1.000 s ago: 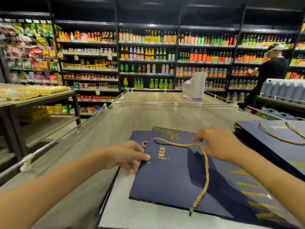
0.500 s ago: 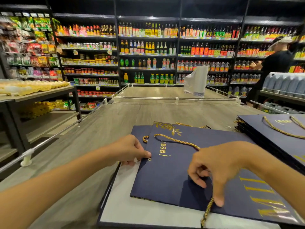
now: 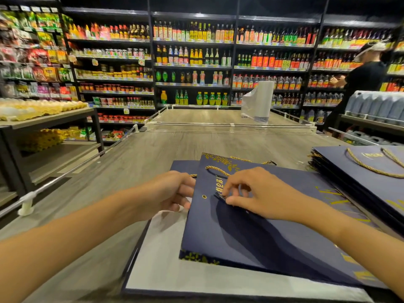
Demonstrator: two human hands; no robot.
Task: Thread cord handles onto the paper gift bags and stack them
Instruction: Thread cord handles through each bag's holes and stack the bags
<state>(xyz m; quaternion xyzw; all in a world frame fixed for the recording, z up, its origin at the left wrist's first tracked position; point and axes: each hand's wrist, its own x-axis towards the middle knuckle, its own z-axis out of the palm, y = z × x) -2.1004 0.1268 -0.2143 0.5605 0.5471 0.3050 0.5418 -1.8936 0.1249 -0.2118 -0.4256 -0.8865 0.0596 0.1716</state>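
One bag (image 3: 240, 237) lay flat on the bench (image 3: 153, 154), left fingers (image 3: 185, 189) gripping its edge, right fingers (image 3: 230, 185) pinching the cord tip (image 3: 218, 196) beside the eyelet (image 3: 204, 196); feeding it straight through seemed best

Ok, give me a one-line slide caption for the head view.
Left hand grips the navy gift bag while the right hand pinches the gold cord tip beside an empty eyelet.

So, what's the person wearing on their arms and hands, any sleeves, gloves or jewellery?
Nothing worn shows. The left hand and right hand are ungloved, no rings seen; neither wrist has a watch or band, and both forearms are bare to the frame edge.
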